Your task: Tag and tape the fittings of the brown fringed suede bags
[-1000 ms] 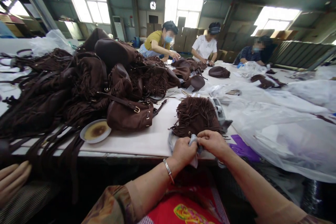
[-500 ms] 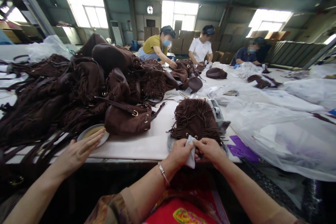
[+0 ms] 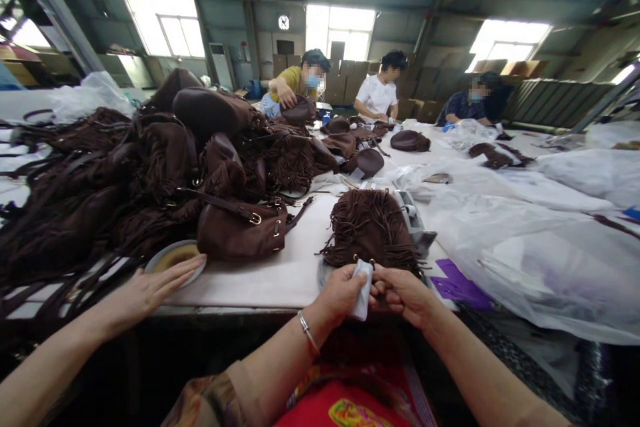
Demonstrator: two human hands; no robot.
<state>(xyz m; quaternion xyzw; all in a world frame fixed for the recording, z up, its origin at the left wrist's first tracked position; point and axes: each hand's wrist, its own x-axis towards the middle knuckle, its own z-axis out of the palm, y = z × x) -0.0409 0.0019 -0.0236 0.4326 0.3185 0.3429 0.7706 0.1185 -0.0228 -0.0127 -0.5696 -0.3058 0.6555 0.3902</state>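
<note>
A brown fringed bag (image 3: 373, 227) lies at the near edge of the white table (image 3: 290, 267) in front of me. My left hand (image 3: 340, 293), with a bracelet on its wrist, is closed on a small white cloth (image 3: 362, 288) held against the bag's lower edge. My right hand (image 3: 403, 292) pinches the bag's edge right beside the cloth, its fingers closed and touching the left hand's.
A big heap of brown fringed bags (image 3: 150, 167) covers the table's left. Another person's hand (image 3: 150, 287) rests by a shallow dish (image 3: 173, 257) at the near left. Clear plastic sheeting (image 3: 525, 240) spreads on the right. Three people (image 3: 380, 90) work at the far end.
The other person's hand came in from the lower left and now lies by the dish. My hands stayed on the bag's edge, and the cloth shifted slightly between them.
</note>
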